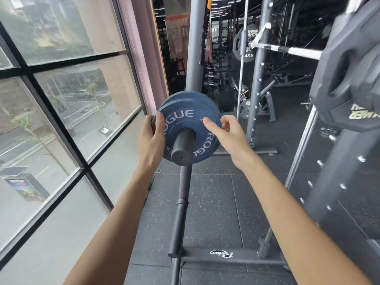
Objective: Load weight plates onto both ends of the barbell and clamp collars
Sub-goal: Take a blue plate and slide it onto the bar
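Gripping left rim of front blue Rogue plate (pixel 183 122): left hand (pixel 152 136), thumb on face, fingers wrapped round edge. Right hand (pixel 228 134): thumb on face near right rim, fingers curled beside edge; closed on rim or not, cannot tell. Plate sits foremost in small stack on black storage peg (pixel 182 147), well apart from barbell (pixel 287 50) racked upper right. Handling, judged: small, stiff, likely rubber-coated, moderately heavy, not slippery. Best hold: opposite rims, draw straight along peg.

The blue plates (pixel 185 118) are showing matt, rubbery faces. The black sleeve (pixel 182 149) is looking like smooth, dull metal. At six o'clock the floor (pixel 211 202) is showing grainy speckled rubber; at two o'clock a bar (pixel 300 52) is gleaming like polished steel.
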